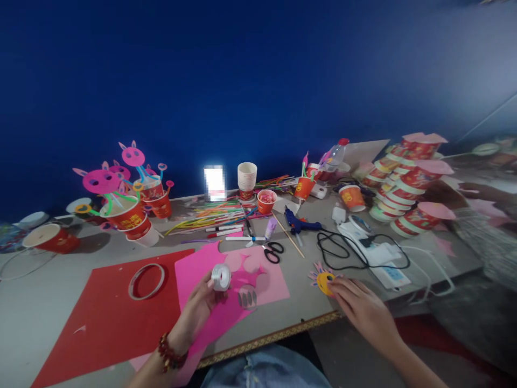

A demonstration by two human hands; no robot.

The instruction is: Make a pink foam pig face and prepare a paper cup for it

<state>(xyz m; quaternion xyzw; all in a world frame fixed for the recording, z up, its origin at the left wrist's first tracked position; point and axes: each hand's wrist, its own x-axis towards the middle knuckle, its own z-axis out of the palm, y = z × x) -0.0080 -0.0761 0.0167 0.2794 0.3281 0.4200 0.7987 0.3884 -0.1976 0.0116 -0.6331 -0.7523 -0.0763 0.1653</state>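
My left hand (202, 302), with a beaded bracelet at the wrist, is closed on a small clear round thing (221, 277) that looks like a roll of tape. Below it lie bright pink paper (194, 269) and lighter pink paper with round cut-outs (278, 285). To the right, my right hand (359, 302) has its fingertips together on a yellow paper face (324, 283) with pink and purple strips around its top edge. Black-handled scissors (274, 252) rest between the hands, beyond the paper.
Red card (113, 323) bears a tape ring (146, 281). Behind stand red cups with pink paper animals (133, 156), pipe cleaners (218, 213), and a blue glue gun (301, 222). A black cable (343, 267) loops by a power strip; cup stacks (407, 188) and another person are at right.
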